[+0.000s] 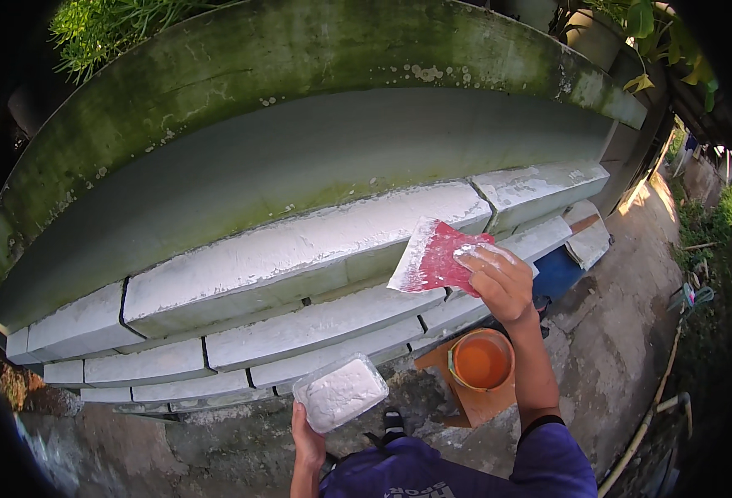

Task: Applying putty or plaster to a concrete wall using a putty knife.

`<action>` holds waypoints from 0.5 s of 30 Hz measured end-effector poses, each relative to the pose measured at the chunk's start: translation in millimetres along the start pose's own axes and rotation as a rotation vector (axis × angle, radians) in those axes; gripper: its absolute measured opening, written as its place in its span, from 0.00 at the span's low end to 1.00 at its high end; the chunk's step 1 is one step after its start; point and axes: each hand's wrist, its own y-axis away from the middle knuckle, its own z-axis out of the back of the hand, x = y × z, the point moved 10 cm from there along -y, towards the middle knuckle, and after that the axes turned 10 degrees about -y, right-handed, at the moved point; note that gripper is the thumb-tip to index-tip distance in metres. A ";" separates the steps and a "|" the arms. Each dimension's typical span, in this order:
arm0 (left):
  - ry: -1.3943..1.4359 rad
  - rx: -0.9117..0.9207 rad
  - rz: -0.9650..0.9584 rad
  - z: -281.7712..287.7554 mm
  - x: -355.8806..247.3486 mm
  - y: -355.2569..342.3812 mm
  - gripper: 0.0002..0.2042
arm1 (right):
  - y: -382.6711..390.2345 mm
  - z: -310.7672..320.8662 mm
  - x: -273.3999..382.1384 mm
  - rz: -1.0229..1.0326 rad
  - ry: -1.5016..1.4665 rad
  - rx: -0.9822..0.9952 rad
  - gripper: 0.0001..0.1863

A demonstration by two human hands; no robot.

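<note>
Gripped in my right hand (498, 276) is a red plastic putty scraper (440, 256), its wide edge smeared white and pointing left. It is held in front of the upper ledge block (324, 236), whose top is coated in wet-looking white; whether the scraper touches the block I cannot tell. White also marks my right fingers. Lower down, my left hand (306, 436) holds a clear shallow plastic tub (342, 393) by its near left corner. White paste fills the tub, its surface uneven.
Stepped rows of pale blocks (324, 326) with dark gaps run below a mossy green concrete wall (341, 50). An orange bucket (481, 358) stands on a brown board (465, 407) by my right forearm. A blue object (558, 274) and a hose (656, 398) lie at right.
</note>
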 end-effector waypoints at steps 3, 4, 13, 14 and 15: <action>0.005 -0.023 -0.007 1.7 -0.5 1.5 0.32 | 17.1 14.6 3.8 0.008 0.073 -0.022 0.11; 0.005 -0.018 -0.005 1.5 0.7 1.4 0.32 | 19.0 20.0 4.1 -0.002 0.101 -0.043 0.11; -0.001 -0.004 0.019 -5.3 3.8 1.3 0.32 | -9.9 -18.9 25.7 -0.168 0.181 -0.060 0.08; -0.001 -0.009 0.027 -5.1 4.7 1.8 0.32 | -11.4 -18.0 32.8 -0.170 0.184 -0.064 0.08; -0.001 -0.013 0.035 -4.3 5.6 2.1 0.32 | -14.2 -16.4 43.9 -0.131 0.186 -0.071 0.08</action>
